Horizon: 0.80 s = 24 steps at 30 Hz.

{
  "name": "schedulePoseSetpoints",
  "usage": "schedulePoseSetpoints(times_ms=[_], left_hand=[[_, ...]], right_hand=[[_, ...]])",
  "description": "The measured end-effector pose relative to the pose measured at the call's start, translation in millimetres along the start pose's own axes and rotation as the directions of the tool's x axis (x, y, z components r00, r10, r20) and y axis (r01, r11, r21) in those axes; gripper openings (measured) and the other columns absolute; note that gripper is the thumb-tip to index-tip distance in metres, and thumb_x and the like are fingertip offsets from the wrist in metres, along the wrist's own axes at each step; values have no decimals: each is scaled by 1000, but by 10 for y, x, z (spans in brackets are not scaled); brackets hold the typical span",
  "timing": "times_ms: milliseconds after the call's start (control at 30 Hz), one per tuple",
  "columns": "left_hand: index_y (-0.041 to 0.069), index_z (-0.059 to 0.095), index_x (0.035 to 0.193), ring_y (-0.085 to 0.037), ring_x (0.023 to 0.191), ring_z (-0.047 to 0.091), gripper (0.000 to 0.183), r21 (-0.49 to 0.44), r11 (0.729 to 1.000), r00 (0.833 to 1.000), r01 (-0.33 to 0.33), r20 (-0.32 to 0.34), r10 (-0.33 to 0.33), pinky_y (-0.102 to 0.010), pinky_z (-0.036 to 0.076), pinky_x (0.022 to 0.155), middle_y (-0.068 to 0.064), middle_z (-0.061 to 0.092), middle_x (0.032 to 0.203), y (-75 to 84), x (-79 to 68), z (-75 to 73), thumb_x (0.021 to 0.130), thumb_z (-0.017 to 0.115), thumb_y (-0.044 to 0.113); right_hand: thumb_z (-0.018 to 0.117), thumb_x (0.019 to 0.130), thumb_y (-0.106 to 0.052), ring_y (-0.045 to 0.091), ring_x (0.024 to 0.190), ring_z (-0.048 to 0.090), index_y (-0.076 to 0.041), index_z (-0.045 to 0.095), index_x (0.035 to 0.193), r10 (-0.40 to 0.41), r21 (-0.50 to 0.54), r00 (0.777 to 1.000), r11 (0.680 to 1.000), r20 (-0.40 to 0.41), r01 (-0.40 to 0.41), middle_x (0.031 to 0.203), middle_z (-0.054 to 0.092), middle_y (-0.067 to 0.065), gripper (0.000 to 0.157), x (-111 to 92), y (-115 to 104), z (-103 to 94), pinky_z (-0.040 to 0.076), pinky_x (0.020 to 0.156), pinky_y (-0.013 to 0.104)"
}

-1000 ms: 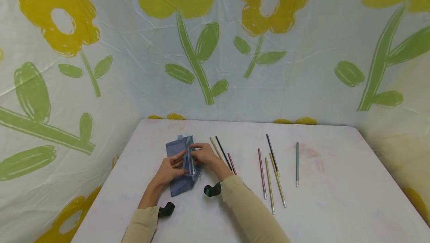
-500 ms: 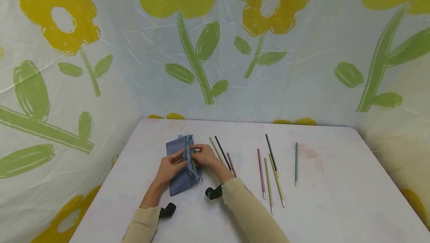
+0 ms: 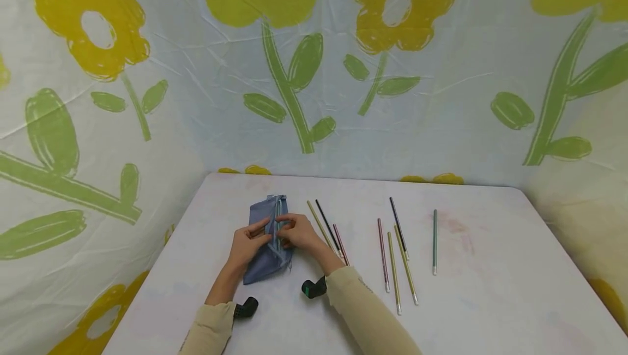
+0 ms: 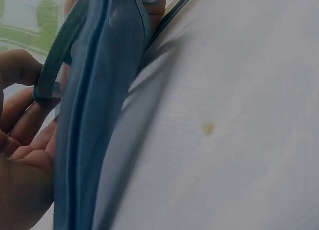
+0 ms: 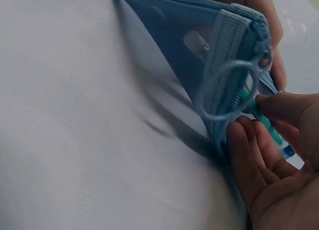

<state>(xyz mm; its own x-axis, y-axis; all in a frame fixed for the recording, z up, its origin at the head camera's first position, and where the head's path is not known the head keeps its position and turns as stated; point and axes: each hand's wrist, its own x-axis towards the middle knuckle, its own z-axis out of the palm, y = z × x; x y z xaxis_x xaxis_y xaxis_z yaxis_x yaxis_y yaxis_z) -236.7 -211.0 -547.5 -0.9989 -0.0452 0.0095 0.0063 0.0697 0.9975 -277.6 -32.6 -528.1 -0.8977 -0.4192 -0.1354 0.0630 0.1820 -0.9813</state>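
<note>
A blue mesh zip pouch (image 3: 262, 270) lies tilted on the table at centre left, its zip side raised between both hands. My left hand (image 3: 245, 243) pinches one edge of the pouch opening; in the left wrist view its fingers (image 4: 22, 68) are at the zip tape. At the opening's other side is my right hand (image 3: 300, 232). The right wrist view shows its thumb and fingers pinching a thin green pencil (image 5: 269, 130) at the pouch mouth. Much of that pencil is hidden. A ring zip pull (image 5: 203, 98) hangs at the pouch's end.
Beside the right hand lie a yellow pencil (image 3: 320, 222), a black pencil (image 3: 326, 224) and a pink pencil (image 3: 340, 240). Farther right, several pencils lie near a separate green pencil (image 3: 434, 243). A flower-printed cloth (image 3: 441, 126) stands behind the white table (image 3: 490, 268).
The pouch has turned slightly and its top has shifted a little right. Both hands stay at its opening, the right hand slightly lower. The loose pencils have not moved on the table.
</note>
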Motion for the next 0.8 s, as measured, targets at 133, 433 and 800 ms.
schedulePoseSetpoints(times_ms=[133,433,800], left_hand=[[-3,62,127,-34,122,53,45,12,1000,1000,-15,-8,15,-21,47,86,-18,59,129,69,17,16,83,71,-2],[2,61,131,-32,128,48,47,56,996,998,64,-18,-63,-35,43,98,-15,55,136,122,-62,-28,86,72,5],[5,58,135,-27,129,45,48,91,992,996,88,-39,-84,-32,45,96,-13,51,140,419,-103,-187,88,69,6]], right_hand=[[73,86,-3,27,68,68,-3,64,124,-30,-9,997,1000,-64,29,85,70,9,39,-13,-10,-14,57,60,36],[71,87,-4,31,75,69,6,64,118,-27,57,992,998,-123,34,92,68,13,33,-163,-66,-62,57,63,36],[65,92,-6,37,83,66,4,62,118,-76,-35,993,997,-88,73,100,64,19,28,-641,-371,-747,56,72,45]])
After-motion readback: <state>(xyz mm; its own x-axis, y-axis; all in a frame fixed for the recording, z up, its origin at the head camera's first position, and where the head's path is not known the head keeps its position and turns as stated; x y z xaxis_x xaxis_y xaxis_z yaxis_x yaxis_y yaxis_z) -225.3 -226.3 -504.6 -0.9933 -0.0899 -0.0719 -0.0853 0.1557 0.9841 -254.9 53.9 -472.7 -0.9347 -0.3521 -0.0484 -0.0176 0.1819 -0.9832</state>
